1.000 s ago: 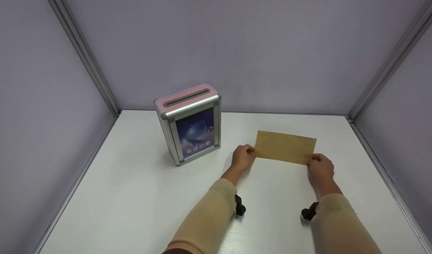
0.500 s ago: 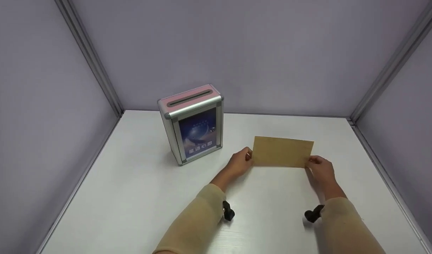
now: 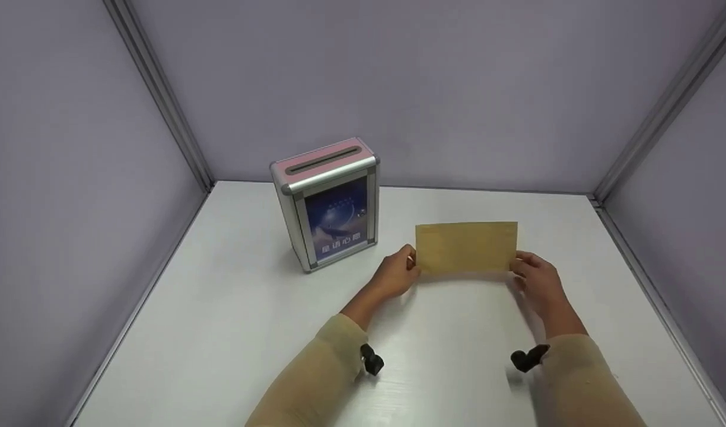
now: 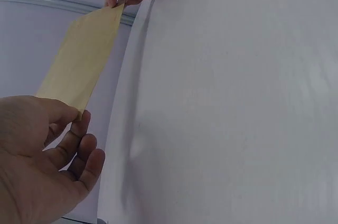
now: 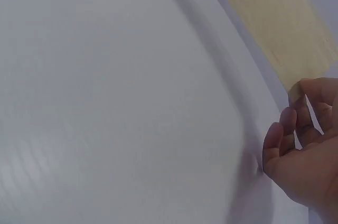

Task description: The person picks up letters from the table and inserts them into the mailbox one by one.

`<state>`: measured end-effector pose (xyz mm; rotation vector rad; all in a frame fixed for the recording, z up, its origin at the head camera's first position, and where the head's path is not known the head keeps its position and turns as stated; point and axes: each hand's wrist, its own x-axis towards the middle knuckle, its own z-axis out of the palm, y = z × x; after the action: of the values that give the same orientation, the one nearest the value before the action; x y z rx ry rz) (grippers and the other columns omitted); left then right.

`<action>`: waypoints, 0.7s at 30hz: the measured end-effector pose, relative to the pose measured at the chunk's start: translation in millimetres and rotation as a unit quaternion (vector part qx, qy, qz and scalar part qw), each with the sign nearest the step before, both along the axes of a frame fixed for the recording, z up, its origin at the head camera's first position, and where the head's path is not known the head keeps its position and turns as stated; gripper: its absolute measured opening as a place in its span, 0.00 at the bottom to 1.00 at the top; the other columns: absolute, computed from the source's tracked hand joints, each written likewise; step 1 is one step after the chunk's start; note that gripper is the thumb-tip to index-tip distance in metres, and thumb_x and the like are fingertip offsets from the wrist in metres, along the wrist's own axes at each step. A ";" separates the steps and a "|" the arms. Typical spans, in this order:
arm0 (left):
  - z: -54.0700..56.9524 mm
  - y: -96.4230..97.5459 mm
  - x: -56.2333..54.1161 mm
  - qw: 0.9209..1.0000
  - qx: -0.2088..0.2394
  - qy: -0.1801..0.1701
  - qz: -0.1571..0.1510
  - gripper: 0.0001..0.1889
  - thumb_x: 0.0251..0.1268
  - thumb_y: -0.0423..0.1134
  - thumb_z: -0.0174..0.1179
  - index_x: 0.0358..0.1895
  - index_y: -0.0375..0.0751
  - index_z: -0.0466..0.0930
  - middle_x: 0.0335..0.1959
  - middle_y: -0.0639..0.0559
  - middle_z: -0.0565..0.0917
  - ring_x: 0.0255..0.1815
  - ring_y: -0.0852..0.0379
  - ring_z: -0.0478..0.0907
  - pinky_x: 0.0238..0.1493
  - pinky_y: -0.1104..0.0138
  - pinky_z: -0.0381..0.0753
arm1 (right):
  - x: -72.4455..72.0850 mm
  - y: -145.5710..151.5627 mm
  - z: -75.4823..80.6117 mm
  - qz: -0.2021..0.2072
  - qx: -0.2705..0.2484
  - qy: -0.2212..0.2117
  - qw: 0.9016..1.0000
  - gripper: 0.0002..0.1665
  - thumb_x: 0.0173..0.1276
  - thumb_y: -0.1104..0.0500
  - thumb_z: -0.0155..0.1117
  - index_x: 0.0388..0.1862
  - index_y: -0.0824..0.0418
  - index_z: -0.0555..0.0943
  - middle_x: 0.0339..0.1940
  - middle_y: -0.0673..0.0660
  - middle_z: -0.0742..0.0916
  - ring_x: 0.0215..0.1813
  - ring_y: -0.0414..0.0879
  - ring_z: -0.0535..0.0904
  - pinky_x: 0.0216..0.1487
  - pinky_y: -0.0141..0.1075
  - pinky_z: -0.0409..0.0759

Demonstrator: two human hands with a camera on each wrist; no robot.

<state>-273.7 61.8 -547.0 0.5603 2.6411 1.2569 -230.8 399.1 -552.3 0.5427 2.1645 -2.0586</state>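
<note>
A tan paper envelope [image 3: 466,247] is held up off the table, its long side running left to right. My left hand [image 3: 395,273] pinches its lower left corner between thumb and fingertips, as the left wrist view shows on the envelope [image 4: 82,57]. At the lower right corner, my right hand [image 3: 538,281] pinches it the same way; the right wrist view has thumb and forefinger on the envelope [image 5: 274,18]. Left of both hands stands an upright box [image 3: 337,222] with a silver frame, a pink top with a slot [image 3: 323,161], and a blue picture on its front.
The white table [image 3: 232,332] carries the box toward its back left. Pale walls [image 3: 458,95] with grey metal corner posts enclose the table at the back and both sides. A small black device [image 3: 372,359] sits at each sleeve cuff.
The envelope has shifted slightly left, levelled out and tilted more upright, with both hands still pinching it. The left forearm has swung left. The head view has shifted a little.
</note>
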 end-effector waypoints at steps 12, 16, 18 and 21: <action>8.8 -22.5 16.0 0.999 0.019 -0.044 -0.010 0.16 0.77 0.40 0.66 0.61 0.38 0.80 0.52 0.45 0.88 0.50 0.55 0.83 0.55 0.60 0.83 | -1.0 -30.2 33.5 -0.012 0.059 0.065 0.996 0.22 0.86 0.43 0.59 0.68 0.53 0.78 0.47 0.40 0.84 0.58 0.41 0.72 0.57 0.32 0.76; 8.4 -27.0 19.0 0.998 0.026 -0.055 -0.023 0.21 0.78 0.43 0.66 0.67 0.38 0.80 0.58 0.43 0.89 0.58 0.50 0.86 0.62 0.56 0.85 | 0.2 -35.9 45.8 -0.023 -0.019 0.088 0.996 0.19 0.84 0.45 0.62 0.64 0.52 0.79 0.47 0.40 0.83 0.56 0.39 0.72 0.55 0.29 0.73; 7.9 -28.0 20.3 0.997 0.032 -0.059 -0.029 0.21 0.79 0.43 0.66 0.66 0.38 0.80 0.59 0.43 0.89 0.59 0.49 0.87 0.62 0.56 0.86 | 1.9 -40.3 52.5 -0.032 -0.048 0.100 0.993 0.18 0.82 0.45 0.64 0.63 0.51 0.80 0.47 0.41 0.83 0.54 0.39 0.72 0.56 0.29 0.73; 7.5 -29.1 23.2 0.996 0.044 -0.067 -0.034 0.19 0.78 0.43 0.66 0.64 0.38 0.81 0.58 0.42 0.89 0.58 0.48 0.87 0.59 0.57 0.87 | 4.4 -48.1 62.4 -0.046 -0.070 0.121 0.989 0.18 0.80 0.45 0.67 0.61 0.52 0.81 0.46 0.42 0.83 0.52 0.40 0.72 0.54 0.29 0.74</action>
<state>-250.6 32.7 -539.4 0.5532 2.4478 1.3457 -226.4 351.0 -489.9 0.4023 2.1307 -2.4181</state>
